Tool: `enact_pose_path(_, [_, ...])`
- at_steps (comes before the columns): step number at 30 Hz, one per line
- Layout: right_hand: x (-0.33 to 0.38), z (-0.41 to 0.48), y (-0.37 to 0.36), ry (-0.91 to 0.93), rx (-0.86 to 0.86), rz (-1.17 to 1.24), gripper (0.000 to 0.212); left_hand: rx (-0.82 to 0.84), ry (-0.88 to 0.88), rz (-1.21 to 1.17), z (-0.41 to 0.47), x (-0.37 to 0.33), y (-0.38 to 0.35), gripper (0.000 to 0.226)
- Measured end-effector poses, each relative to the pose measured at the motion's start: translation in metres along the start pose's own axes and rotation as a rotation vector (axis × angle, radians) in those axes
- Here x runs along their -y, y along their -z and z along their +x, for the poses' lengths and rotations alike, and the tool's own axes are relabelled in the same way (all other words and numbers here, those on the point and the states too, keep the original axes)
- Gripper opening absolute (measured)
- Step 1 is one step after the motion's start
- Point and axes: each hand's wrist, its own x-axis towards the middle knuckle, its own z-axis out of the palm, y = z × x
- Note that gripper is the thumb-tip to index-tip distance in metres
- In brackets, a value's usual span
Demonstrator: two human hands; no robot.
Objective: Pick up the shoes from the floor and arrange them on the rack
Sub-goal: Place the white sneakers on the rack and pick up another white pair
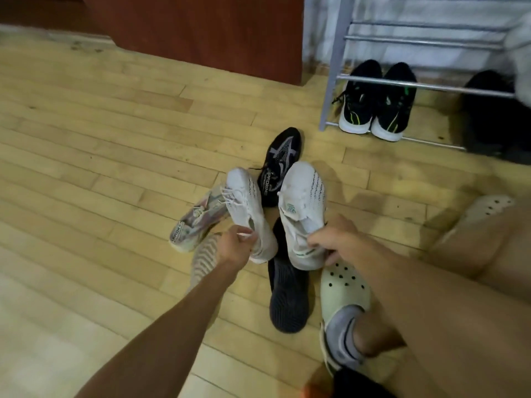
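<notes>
Beneath held white sneakers [301,208], black shoes [280,165].

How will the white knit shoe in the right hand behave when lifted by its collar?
Likely floppy: the white knit shoe has a soft upper, and its collar bunches under the right hand. Probably light for its size, since a pinch grip at the heel holds it toe-up. The toe may sag or swing when it is carried to the rack.

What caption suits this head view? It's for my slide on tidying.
Both hands, left and right, lift a white sneaker each near the rack.
</notes>
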Motion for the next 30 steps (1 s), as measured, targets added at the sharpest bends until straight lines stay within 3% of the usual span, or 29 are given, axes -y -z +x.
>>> enact_pose_path(2, [-0.007,-0.003,-0.004,0.004,0.011,0.005,0.041,0.079,0.066,-0.021,-0.003,0.013,0.000,0.025])
enact_pose_path(4, [-0.013,-0.004,-0.005,0.013,0.016,-0.040,0.042,0.026,0.099,-0.027,-0.004,0.017,0.003,0.035])
enact_pose_path(7, [-0.015,-0.007,0.000,0.030,0.014,-0.103,0.041,-0.022,0.213,-0.066,-0.002,0.016,0.005,0.025])
enact_pose_path(12, [0.003,-0.018,0.008,0.090,0.000,-0.112,0.043,0.133,0.515,-0.463,0.003,0.016,-0.003,0.033])
enact_pose_path(17, [0.024,-0.022,0.006,0.151,0.008,0.009,0.038,0.264,0.586,-0.643,0.007,0.012,-0.005,0.007])
enact_pose_path(22, [0.028,-0.025,0.016,0.169,-0.023,0.050,0.036,0.355,0.525,-0.649,0.010,-0.006,0.003,0.013])
enact_pose_path(30, [0.034,-0.028,0.037,0.137,-0.081,0.336,0.046,0.255,0.209,-0.389,-0.014,-0.052,0.062,0.035])
